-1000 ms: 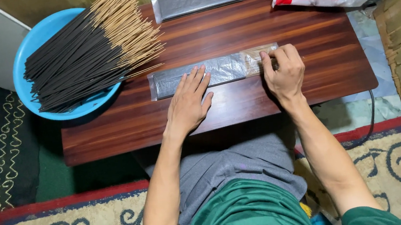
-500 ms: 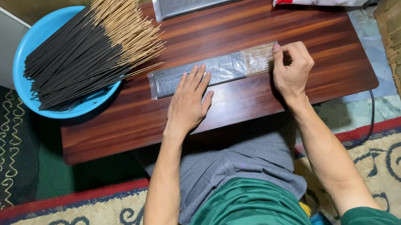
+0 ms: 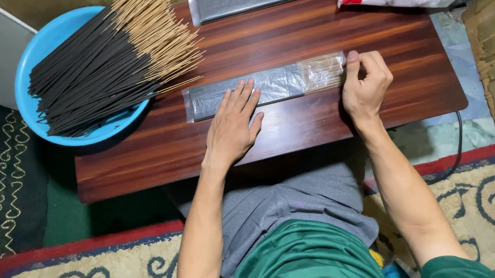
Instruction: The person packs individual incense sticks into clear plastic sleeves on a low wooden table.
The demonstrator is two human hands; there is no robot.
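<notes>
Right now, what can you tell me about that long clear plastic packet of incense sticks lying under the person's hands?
The long clear plastic packet of incense sticks lies flat, lengthwise across the middle of the brown wooden table. Inside, the sticks look dark grey over most of the length, with bare tan ends at the right. The film is glossy and a little wrinkled. The left hand presses flat on its dark part; the right hand pinches its right end with the fingertips.
</notes>
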